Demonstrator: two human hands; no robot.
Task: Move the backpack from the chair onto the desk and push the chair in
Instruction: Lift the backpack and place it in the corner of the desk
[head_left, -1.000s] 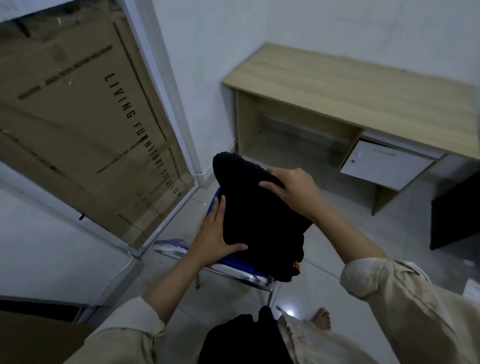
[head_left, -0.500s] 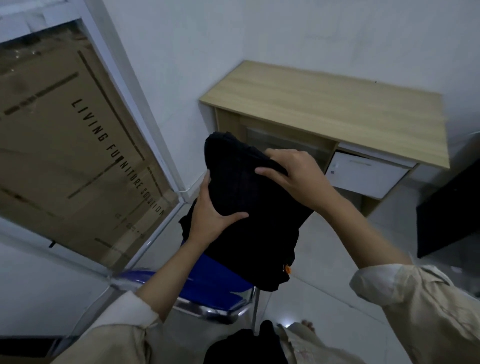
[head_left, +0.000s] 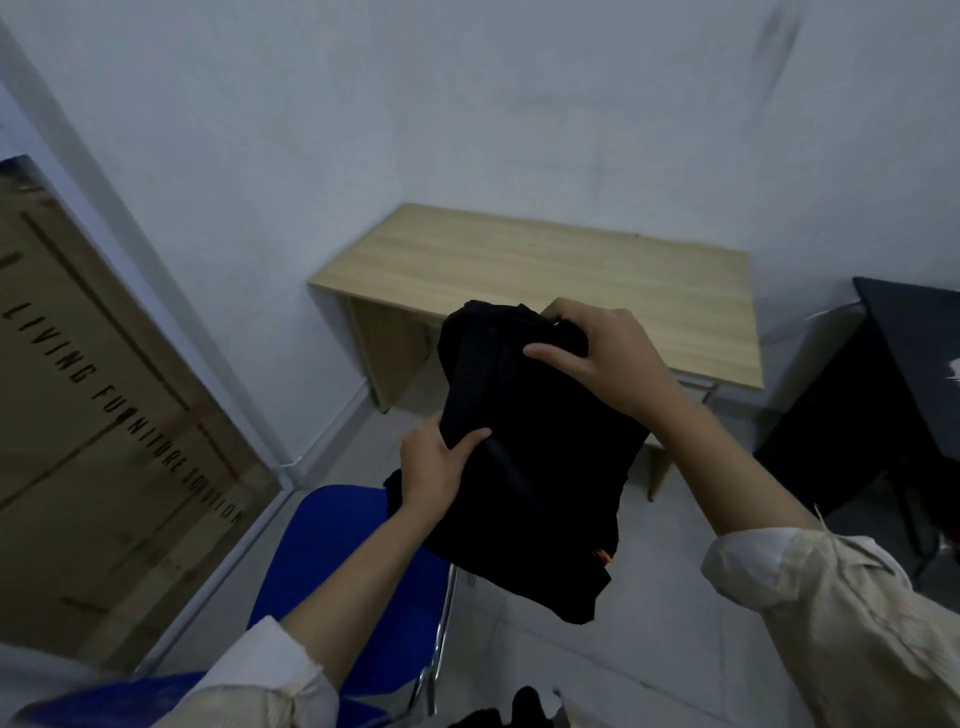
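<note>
A: Backpack (head_left: 524, 457), black, where is it?
B: In the air, held up by both hands. It hangs above the floor between the blue chair (head_left: 353, 566) and the desk (head_left: 524, 260), clear of both. Top end reaches up across the desk's front edge in the view, not resting on it. Small orange mark near its lower right corner.

A: Hands?
B: Left hand (head_left: 434, 470) clamped on the bag's left side, about mid height, thumb lying across the front fabric. Right hand (head_left: 597, 358) closed over the top right corner, fingers wrapped over the fabric. So both are gripping the bag, one low on the left and one high on the right, apart from each other.

A: Chair?
B: Blue seat, chrome frame, lower left of the bag, under the left forearm. Stands out from the desk, well apart from it.

A: Desk?
B: Light wood top, set in the corner against the white wall (head_left: 467, 104).

A: Anything else?
B: Big cardboard box (head_left: 93, 415) leaning at left, printed "LIVING FURNITURE SOLUTION". Dark piece of furniture (head_left: 893, 395) at right, just beside the desk; can't tell what kind. Cream sleeves (head_left: 841, 603) on both arms, pushed up the forearms. Pale tiled floor (head_left: 545, 660).
</note>
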